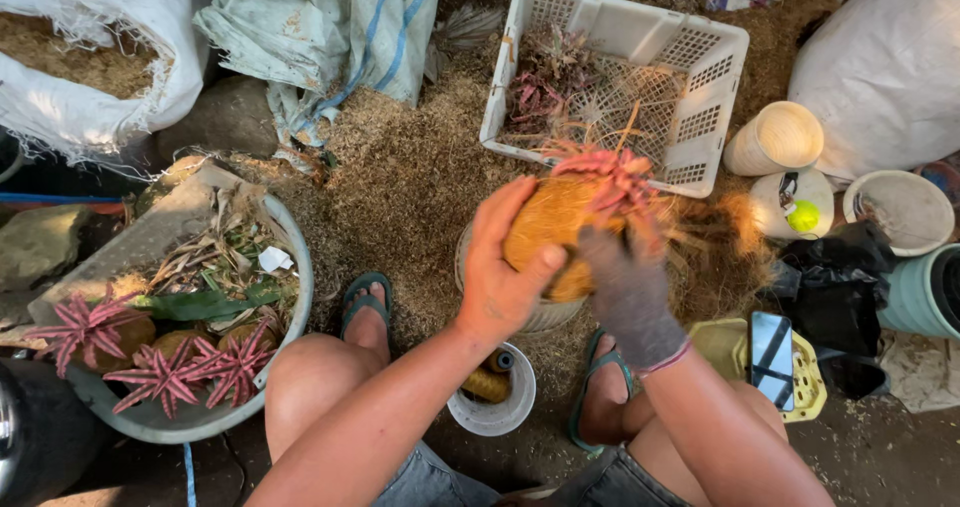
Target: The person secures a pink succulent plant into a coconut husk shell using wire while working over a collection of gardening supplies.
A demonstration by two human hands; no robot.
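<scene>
Knees and forearms fill the near edge, and just beyond them our hands close around a coir ball (548,229) topped with a pink star-shaped plant (618,182), held over a small pot (545,312) between our feet. Our bare left hand (503,267) wraps the ball's left side, fingers curled over the top and thumb pressed to its front. Our gloved right hand (628,292) cups the right side under the plant's leaves. To do this well, we judge the ball should be squeezed evenly from both sides with the plant kept upright in the middle, because loose fibres are trailing off to the right.

Around us, going from big to small: white sacks (95,52) stand far left and far right, with a striped cloth sack (330,37) between them at the far side. A grey basin (285,237) at left holds finished balls with pink plants and dry leaves. A white plastic crate (700,77) beyond our hands holds more plants. Empty pots (778,139) stand at right, and a phone (771,357) lies on a yellow tray (812,387) near our right knee. A small white cup with twine (492,397) sits between our legs. Nothing blocks the hands, though the husk litter on the floor (410,167) crowds our feet
</scene>
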